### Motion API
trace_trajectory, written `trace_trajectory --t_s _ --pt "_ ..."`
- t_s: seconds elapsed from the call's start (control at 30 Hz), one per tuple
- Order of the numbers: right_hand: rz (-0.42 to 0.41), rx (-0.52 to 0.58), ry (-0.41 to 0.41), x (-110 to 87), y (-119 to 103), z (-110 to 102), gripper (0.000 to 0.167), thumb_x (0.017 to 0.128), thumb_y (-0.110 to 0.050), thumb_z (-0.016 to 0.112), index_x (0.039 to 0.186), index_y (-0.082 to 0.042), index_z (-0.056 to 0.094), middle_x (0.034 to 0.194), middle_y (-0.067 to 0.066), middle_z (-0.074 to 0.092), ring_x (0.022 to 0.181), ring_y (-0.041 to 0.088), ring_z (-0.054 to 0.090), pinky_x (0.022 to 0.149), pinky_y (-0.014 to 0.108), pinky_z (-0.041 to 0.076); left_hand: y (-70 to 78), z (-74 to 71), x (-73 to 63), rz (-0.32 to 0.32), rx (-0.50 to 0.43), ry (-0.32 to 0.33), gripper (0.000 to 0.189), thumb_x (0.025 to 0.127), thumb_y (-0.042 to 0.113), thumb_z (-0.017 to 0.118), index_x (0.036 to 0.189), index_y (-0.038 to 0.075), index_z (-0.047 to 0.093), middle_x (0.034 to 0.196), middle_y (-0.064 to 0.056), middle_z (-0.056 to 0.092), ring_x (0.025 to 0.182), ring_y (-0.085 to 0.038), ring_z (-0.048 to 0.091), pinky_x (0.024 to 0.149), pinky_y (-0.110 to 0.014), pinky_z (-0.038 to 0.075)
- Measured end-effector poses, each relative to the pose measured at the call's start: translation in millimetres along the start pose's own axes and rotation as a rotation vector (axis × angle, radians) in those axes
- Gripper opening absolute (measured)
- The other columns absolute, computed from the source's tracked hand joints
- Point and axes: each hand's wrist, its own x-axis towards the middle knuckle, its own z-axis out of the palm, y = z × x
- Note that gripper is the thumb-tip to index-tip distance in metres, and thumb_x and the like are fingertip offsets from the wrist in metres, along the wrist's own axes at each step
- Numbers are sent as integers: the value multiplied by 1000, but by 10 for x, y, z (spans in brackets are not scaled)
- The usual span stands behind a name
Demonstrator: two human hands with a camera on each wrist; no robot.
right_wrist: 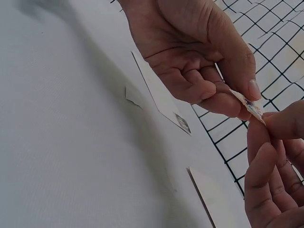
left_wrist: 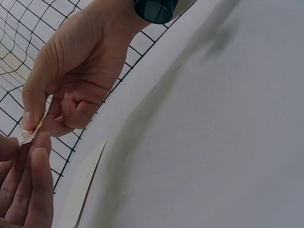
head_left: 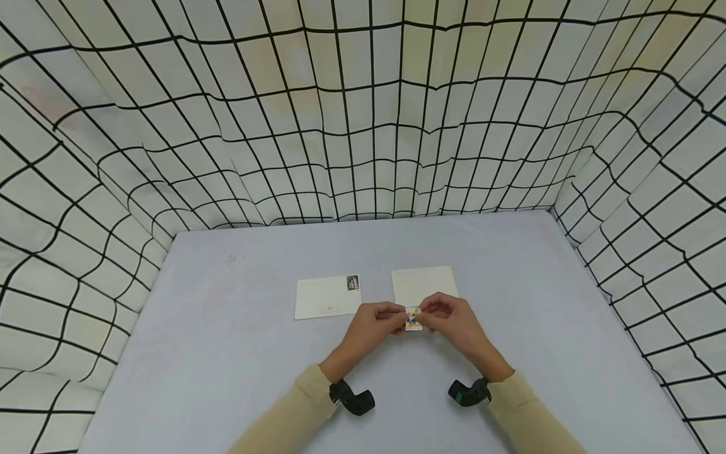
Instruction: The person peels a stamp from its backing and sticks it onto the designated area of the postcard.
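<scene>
Both hands pinch a small postage stamp (head_left: 413,320) with a white border and a colourful picture, held in front of the body above the table. My left hand (head_left: 371,325) has thumb and fingertips on its left edge. From the other side, my right hand (head_left: 450,317) grips the right edge. The wrist views show the stamp (right_wrist: 248,104) nearly edge-on, slightly bent between the fingertips. Just beyond the right hand lies a blank white envelope (head_left: 424,283). A second envelope (head_left: 323,299), bearing a dark stamp (head_left: 353,282) in its upper right corner, lies beyond the left hand.
A small torn paper piece (right_wrist: 133,97) lies on the white tabletop (head_left: 227,353), visible in the right wrist view near the stamped envelope. Black netting (head_left: 363,113) over pale walls rises along the table's back and both sides. Each wrist wears a black camera (head_left: 354,400).
</scene>
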Motion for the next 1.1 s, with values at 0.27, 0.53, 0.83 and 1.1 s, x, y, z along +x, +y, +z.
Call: trace_trajectory --t_s 0.27,0.53,0.83,1.1 --pt "-31 -35 11 -48 16 23 22 92 -16 79 108 -2 72 98 7 76 80 16 73 71 33 60 -7 2 -50 7 -17 26 26 98 15 71 115 -5 74 103 -22 79 83 -20 77 77 -29 64" --pt "-333 -258 63 -149 -28 13 20 89 -9 80 107 -15 76 107 5 78 88 2 70 83 26 61 -5 -30 -82 -4 -6 36 26 97 17 72 114 -3 75 101 -21 79 82 -18 77 76 -29 64" --pt "-761 -534 46 -117 13 76 44 78 13 81 113 -12 72 111 4 75 91 19 71 76 32 62 -5 -61 -114 -30 -41 2 28 98 17 71 116 -4 74 105 -22 79 81 -10 75 78 -29 64" --pt "-870 -647 61 -105 50 91 38 74 8 86 101 -16 75 106 -2 75 104 17 70 94 16 55 1 -83 -138 -65 -106 -11 29 99 16 69 119 -5 72 109 -19 79 83 -6 76 80 -28 64"
